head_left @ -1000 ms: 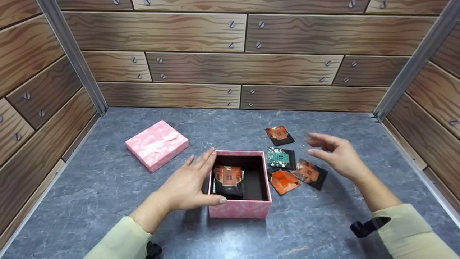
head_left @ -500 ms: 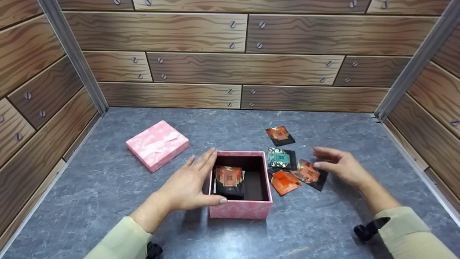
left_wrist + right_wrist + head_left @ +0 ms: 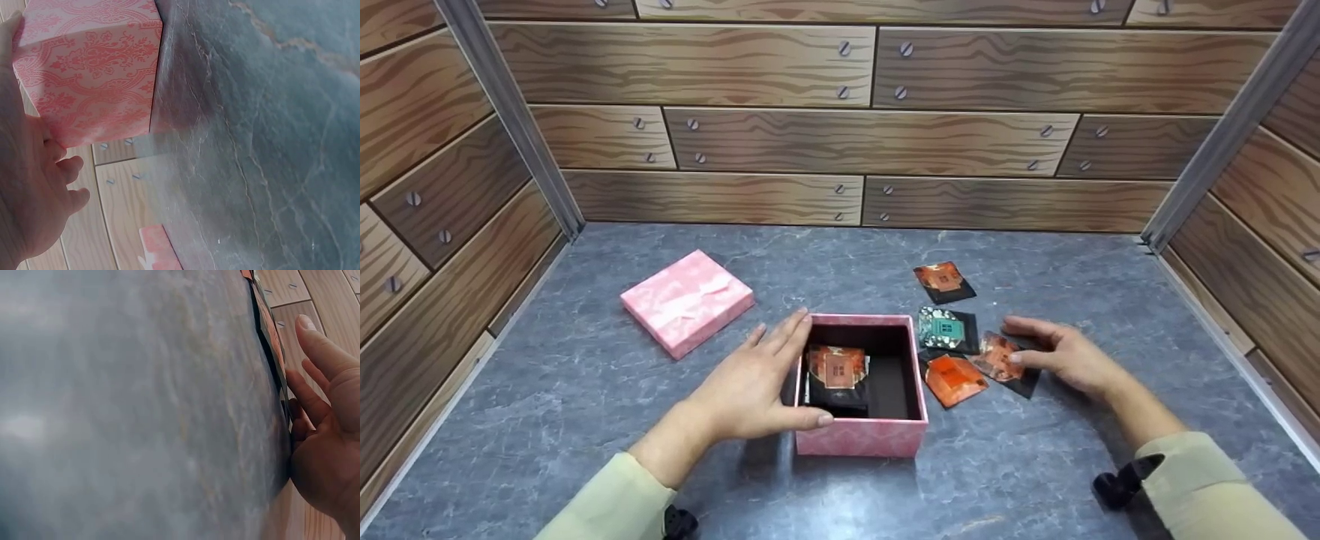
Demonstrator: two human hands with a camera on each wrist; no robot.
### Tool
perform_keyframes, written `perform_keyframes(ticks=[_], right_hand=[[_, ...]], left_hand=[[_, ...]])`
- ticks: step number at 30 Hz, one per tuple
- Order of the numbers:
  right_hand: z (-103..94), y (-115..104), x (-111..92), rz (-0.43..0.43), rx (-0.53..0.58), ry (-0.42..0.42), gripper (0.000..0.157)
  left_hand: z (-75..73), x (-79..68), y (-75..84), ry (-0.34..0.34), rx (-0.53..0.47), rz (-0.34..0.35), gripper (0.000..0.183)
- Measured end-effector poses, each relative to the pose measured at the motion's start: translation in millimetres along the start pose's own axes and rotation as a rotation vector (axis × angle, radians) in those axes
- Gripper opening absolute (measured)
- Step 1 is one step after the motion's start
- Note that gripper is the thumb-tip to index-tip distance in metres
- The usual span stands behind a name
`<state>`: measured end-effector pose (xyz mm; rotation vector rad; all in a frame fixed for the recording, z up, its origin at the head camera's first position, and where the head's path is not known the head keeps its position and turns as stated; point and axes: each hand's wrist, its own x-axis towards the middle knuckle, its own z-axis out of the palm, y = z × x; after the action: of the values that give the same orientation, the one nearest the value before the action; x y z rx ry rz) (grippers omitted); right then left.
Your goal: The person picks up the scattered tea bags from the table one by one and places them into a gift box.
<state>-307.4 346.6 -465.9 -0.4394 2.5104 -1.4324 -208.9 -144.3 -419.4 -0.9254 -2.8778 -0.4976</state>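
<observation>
A pink patterned box [image 3: 861,437] stands with its top off in the head view. My left hand [image 3: 750,382] rests along its left side, fingers straight at the left rim and thumb across the front edge. Inside, at the left, lie black-and-orange sachets [image 3: 838,369]. My right hand [image 3: 1072,358] is low over a black-and-orange sachet [image 3: 997,355] right of the box. Its thumb overlaps the sachet, with the other fingers extended beyond the far edge. In the right wrist view, thumb and fingers are apart around the edge of the sachet [image 3: 270,329].
A teal sachet [image 3: 947,330] and a bright orange sachet [image 3: 955,379] lie close to the box's right wall. Farther back is another orange-and-black sachet [image 3: 943,281]. The pink lid [image 3: 688,304] lies at the back left. Wood-patterned walls [image 3: 765,142] enclose the grey marbled table [image 3: 585,420].
My right hand has come down toward the rightmost sachet, its thumb now over it. My left hand has stayed at the box.
</observation>
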Motion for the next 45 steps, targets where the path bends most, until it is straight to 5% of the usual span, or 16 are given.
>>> perform_keyframes(ticks=[13, 23, 45], right_hand=[[5.9, -3.4, -1.2, 0.036, -0.043, -0.008, 0.081], [5.9, -2.8, 0.9, -0.024, -0.179, 0.009, 0.079], [5.3, -3.7, 0.9, -0.001, -0.188, 0.022, 0.076]], left_hand=[[-0.1, -0.9, -0.3, 0.004, 0.0, 0.0, 0.13], [-1.1, 0.0, -0.9, -0.005, 0.001, -0.008, 0.131], [0.6, -0.2, -0.6, -0.001, 0.009, -0.011, 0.131]])
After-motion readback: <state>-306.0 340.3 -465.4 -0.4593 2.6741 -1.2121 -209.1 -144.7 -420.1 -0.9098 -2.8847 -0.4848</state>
